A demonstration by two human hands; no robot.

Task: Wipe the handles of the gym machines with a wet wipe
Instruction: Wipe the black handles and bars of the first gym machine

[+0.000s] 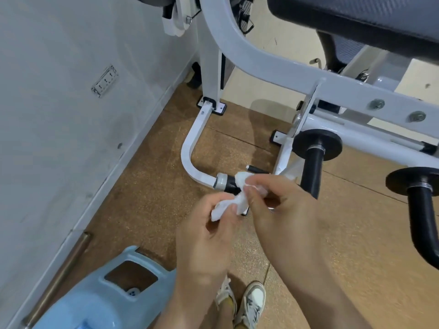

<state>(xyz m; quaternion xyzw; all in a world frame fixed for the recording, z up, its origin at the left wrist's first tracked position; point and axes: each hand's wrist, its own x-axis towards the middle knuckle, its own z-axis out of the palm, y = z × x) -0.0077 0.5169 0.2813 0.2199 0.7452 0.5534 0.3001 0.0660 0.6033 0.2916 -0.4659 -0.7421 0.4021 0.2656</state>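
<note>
In the middle of the frame we see both hands on one crumpled white wet wipe [225, 205]. The left hand [209, 231] pinches its lower end between thumb and curled fingers. The right hand [285, 210], just to the right, pinches the upper part with thumb and forefinger, its other fingers loosely bent. The two hands nearly meet, with the wipe bunched between them.

Directly behind the wipe lies the handle [228, 185], a short black grip with a grey collar [221, 182]. It sits at the end of a white bent tube [187, 155] that curves up the frame to a foot plate [213, 106] on the floor. The wipe overlaps the grip in our view (whether it actually touches it we cannot tell).

Right of centre stands a second black grip [313, 167] below a round black disc, and a third [425, 210] sits at the right edge. A broad white frame beam [237, 43] sweeps from the top centre down to the right edge, and a dark padded seat [356, 20] fills the upper right corner.

In the lower left is a pale blue plastic stool [99, 302]. At the bottom centre a pair of white sneakers [253, 302] stands on the brown speckled floor [154, 198]. The left side is a grey wall with a socket [105, 81] in the upper left.
</note>
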